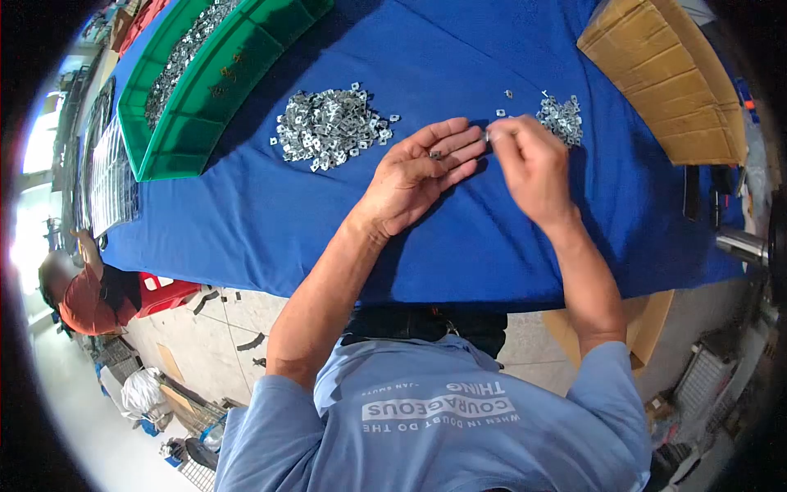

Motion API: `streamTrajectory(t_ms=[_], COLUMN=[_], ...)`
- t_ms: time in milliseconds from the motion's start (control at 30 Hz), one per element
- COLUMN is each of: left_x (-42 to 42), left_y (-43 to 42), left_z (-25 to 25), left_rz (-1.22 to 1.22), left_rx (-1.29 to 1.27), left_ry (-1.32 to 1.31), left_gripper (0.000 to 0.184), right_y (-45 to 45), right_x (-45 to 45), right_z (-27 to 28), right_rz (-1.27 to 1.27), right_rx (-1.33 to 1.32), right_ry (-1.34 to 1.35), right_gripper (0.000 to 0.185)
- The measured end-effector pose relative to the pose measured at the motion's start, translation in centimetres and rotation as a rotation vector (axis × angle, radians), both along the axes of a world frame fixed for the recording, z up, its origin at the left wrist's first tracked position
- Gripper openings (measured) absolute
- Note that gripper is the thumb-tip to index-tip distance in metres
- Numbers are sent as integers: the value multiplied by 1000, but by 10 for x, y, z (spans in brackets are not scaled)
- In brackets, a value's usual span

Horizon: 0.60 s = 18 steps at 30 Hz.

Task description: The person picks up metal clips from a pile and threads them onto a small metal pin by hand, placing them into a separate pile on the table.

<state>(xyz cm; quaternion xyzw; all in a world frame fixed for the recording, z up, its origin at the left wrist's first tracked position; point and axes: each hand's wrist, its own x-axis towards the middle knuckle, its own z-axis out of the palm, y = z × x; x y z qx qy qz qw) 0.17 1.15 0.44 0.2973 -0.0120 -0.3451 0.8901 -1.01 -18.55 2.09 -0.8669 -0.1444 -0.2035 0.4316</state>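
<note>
One small metallic piece [488, 138] in right hand [533, 168], grip pinched; another on open left hand [416, 176].

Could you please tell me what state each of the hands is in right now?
Left hand: open, palm up, a small metal part on it.
Right hand: fingertips closed, apparently pinching another small piece.

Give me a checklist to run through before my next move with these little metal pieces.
1. Left hand open, palm up: ok.
2. Small metal piece resting on it: ok.
3. Right hand pinching a tiny metallic piece: ok.
4. Large silver metal pile apart from small silver metal pile: ok.
5. Small pile gathered: not ok, loose pieces beside it.
6. Pinched piece undamaged: cannot tell, too small.
</note>
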Motion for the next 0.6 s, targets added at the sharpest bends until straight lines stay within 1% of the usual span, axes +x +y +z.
streamTrajectory(t_ms=[33, 67, 100, 133, 267, 367, 433, 467, 500, 567, 600], left_x=[0, 0, -1, -1, 0, 1, 3, 1, 1, 3, 5], left_y=[-1, -1, -1, -2, 2, 6, 2, -7, -10, -16, -15], left_z=[0, 1, 1, 2, -1, 2, 10, 14, 19, 23, 19], left_rz=[9, 7, 8, 10, -24, -74, -44, 13, 14, 68, 52], left_rx=[6, 4, 43, 83, 97, 78, 264, 420, 420, 234, 124], left_ry=[9, 7, 3, -1, -41, -12, 17, 28, 28, 164, 206], left_gripper=[56, 56, 50, 46, 43, 39, 35, 38, 38, 42, 45], right_y=[-9, -16, -21, -22, -17, -10, -10, -9, -9, -9, -10], right_x=[4, 8, 10, 10, 6, 2, 2, 1, 1, 1, 0], right_z=[1, 2, 4, 6, 9, 9, 10, 10, 9, 6, 7], right_rz=[-94, -137, -180, -178, -175, -76, -52, -32, -31, -18, -24], right_rx=[-35, -53, -70, -12, 45, 79, 83, 88, 89, 110, 110], right_ry=[10, 8, 8, 44, 82, 36, 28, 23, 23, 46, 45], right_gripper=[14, 14, 13, 13, 12, 10, 10, 10, 10, 10, 10])
